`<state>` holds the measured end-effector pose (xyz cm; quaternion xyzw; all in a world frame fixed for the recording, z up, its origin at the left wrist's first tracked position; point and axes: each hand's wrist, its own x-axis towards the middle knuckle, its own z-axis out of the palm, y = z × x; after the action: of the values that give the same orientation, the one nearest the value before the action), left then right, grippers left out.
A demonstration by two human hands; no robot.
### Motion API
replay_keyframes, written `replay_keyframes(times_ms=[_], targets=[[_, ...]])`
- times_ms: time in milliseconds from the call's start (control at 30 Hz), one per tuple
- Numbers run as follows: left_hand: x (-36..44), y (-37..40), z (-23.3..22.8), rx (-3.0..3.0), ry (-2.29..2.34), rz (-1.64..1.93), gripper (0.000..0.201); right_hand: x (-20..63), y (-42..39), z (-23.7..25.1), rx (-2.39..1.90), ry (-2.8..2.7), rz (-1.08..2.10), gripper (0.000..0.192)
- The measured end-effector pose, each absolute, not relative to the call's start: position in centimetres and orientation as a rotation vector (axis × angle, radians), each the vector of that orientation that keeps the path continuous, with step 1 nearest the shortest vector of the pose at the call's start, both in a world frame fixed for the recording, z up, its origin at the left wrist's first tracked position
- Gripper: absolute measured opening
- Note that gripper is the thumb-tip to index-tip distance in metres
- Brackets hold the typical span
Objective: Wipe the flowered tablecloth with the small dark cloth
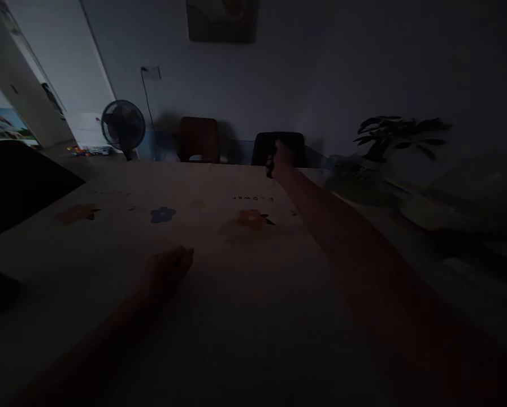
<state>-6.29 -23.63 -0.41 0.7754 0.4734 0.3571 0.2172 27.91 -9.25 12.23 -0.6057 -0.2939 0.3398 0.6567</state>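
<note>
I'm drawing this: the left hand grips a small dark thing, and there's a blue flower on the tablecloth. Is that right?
Not quite: the right hand grips the small dark thing, not the left hand, as the head view shows. The blue flower is on the tablecloth.

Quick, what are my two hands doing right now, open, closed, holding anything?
Left hand: loosely closed; nothing visible in it.
Right hand: closed around a small dark object, too dim to identify.
</note>
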Motion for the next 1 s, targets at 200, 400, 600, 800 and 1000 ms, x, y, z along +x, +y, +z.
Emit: replay_keyframes(times_ms=[200, 400, 600, 800, 1000], targets=[[-6.1, -23.2, -0.7, 2.099, 1.33, 0.993, 0.042, 23.3, -9.3, 10.7, -1.254, -0.806, 1.073, 0.021], [-5.1, -23.7, 0.8, 1.732, 1.136, 1.007, 0.044, 21.4, -14.7, 8.8, -1.26, -0.938, 1.003, 0.021], [-4.9, -23.3, 0.4, 1.33, 0.89, 0.811, 0.093, 12.9, -22.5, 5.3, -1.295, -1.254, 0.979, 0.061], [-5.4, -22.6, -0.5, 1.248, 0.989, 0.959, 0.061, 11.2, -24.4, 4.0, -1.388, -1.441, 0.974, 0.053], [-5.0, -24.0, 0.4, 1.515, 1.072, 0.979, 0.037, 12.7, -24.9, 4.5, -1.368, -1.598, 1.313, 0.045]])
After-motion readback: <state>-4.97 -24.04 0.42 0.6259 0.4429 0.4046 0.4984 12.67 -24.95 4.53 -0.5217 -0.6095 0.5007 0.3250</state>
